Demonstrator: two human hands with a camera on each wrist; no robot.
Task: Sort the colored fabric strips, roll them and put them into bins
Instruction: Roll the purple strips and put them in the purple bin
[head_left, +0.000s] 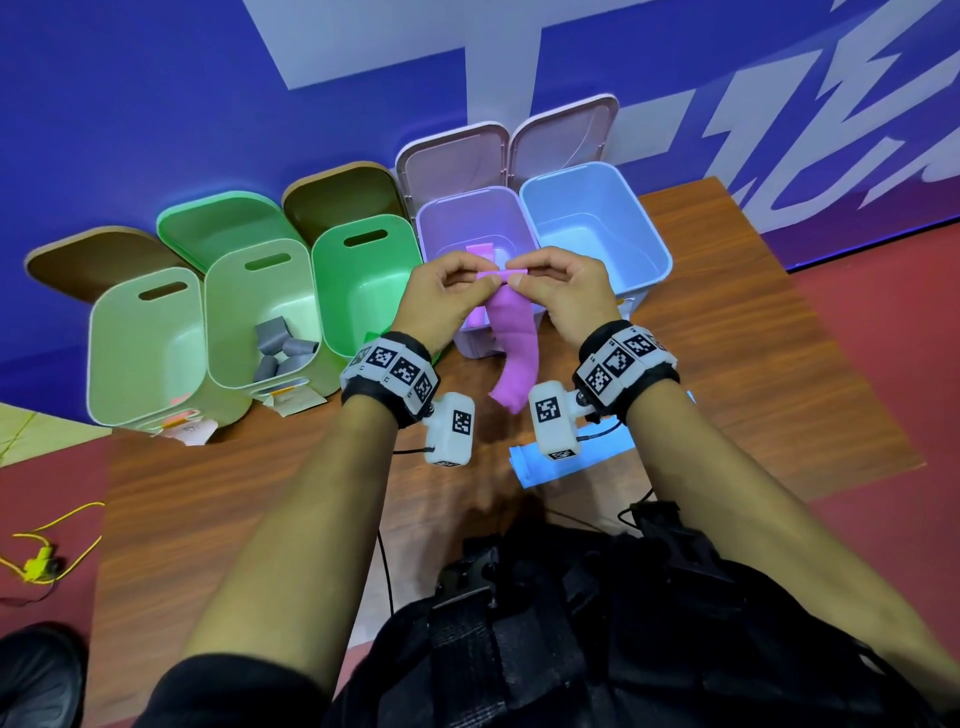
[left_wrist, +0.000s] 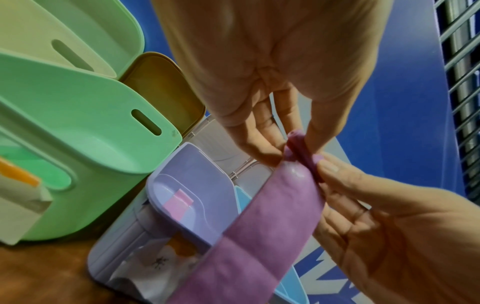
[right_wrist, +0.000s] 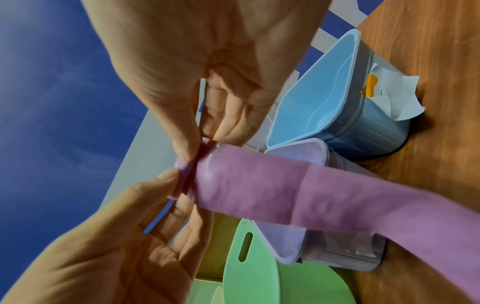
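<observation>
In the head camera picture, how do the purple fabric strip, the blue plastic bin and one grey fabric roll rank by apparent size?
1. Blue plastic bin, clearly largest.
2. Purple fabric strip, pinched at its top by the left hand and right hand.
3. Grey fabric roll, smallest.

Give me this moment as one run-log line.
step: rolling start | left hand + right hand: pinch top end of purple fabric strip | over: lilac plastic bin | waiting: light blue fabric strip on table

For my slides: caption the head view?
Both hands start rolling a purple fabric strip above the purple bin.
</observation>
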